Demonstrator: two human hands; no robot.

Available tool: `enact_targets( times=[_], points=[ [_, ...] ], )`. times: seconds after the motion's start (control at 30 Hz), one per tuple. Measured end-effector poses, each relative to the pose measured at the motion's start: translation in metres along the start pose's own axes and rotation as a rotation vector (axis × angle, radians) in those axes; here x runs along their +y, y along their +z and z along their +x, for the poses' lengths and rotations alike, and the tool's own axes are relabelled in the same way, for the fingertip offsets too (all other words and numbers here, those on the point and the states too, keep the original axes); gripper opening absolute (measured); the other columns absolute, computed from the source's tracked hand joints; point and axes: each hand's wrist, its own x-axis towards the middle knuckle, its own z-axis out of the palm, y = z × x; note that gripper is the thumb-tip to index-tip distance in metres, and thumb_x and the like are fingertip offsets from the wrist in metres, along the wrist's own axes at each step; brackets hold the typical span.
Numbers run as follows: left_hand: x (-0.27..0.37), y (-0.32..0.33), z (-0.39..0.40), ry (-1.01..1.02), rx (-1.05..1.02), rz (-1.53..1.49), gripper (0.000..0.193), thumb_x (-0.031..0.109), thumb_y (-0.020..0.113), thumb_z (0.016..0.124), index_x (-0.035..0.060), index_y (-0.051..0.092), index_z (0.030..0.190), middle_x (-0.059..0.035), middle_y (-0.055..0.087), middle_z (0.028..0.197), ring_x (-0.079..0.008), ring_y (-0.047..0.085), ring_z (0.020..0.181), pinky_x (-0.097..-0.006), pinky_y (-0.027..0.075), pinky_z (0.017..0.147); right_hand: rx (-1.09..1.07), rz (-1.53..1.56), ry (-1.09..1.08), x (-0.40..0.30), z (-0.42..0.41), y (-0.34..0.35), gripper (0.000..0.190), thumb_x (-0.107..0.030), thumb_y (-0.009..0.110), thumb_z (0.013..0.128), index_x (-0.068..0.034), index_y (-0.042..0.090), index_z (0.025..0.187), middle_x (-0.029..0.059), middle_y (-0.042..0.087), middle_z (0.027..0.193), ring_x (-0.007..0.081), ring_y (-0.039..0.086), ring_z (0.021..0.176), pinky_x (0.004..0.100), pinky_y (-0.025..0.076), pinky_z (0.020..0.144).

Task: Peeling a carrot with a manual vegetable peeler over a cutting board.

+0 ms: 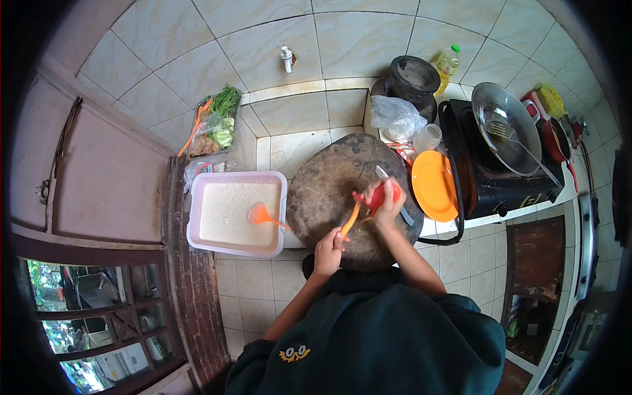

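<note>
My left hand [330, 251] grips the lower end of a slim carrot [351, 220], tilted above a round wooden chopping block [326, 173]. In my right hand [391, 203] is a red tool [376, 195], probably a peeler, touching the carrot's upper end; its blade cannot be made out. A knife [406, 216] lies on the block, partly hidden beneath my right hand. Small orange peelings lie near the carrot. Left of the block, a pale plastic basin [192, 212] holds whitish batter with an orange ladle [260, 214] in it.
An orange plate [434, 185] lies right of the block, beside a black gas stove [456, 148] bearing a wok [508, 128] and spatula. Behind stand a stone mortar [414, 74], an oil bottle [448, 64] and a plastic bag [395, 116]. A vegetable tray [234, 111] is at the back left.
</note>
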Motion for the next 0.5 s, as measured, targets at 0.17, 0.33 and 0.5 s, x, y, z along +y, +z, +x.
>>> enact_targets(
  times=[0.17, 0.33, 0.5],
  points=[
    [0.026, -0.003, 0.004, 0.033, 0.063, 0.115, 0.03, 0.022, 0.042, 0.086, 0.0032, 0.051, 0.108, -0.0144, 0.058, 0.07, -0.0225, 0.057, 0.059, -0.0322, 0.043, 0.058, -0.121, -0.023, 0.094, 0.0, -0.035, 0.001, 0.034, -0.027, 0.043, 0.085, 0.002, 0.043, 0.069, 0.0116, 0.045, 0.052, 0.0159, 0.042, 0.041, 0.0273, 0.039, 0.043],
    [0.027, 0.0, -0.001, 0.042, 0.018, 0.088, 0.029, 0.02, 0.046, 0.085, 0.0061, 0.051, 0.11, -0.0159, 0.057, 0.069, -0.0185, 0.058, 0.062, -0.0288, 0.043, 0.058, -0.105, 0.053, 0.099, 0.009, -0.018, -0.006, 0.032, -0.026, 0.042, 0.085, 0.002, 0.043, 0.069, 0.012, 0.045, 0.052, 0.0164, 0.042, 0.04, 0.0289, 0.039, 0.043],
    [0.017, 0.0, -0.003, 0.037, 0.035, -0.022, 0.03, 0.016, 0.046, 0.085, 0.0057, 0.049, 0.114, 0.0019, 0.045, 0.062, -0.0037, 0.039, 0.056, -0.0181, 0.035, 0.052, -0.085, -0.028, 0.027, 0.012, -0.004, -0.013, 0.029, -0.021, 0.042, 0.087, 0.001, 0.045, 0.069, 0.0087, 0.047, 0.054, 0.0131, 0.046, 0.044, 0.0284, 0.045, 0.047]
  ],
)
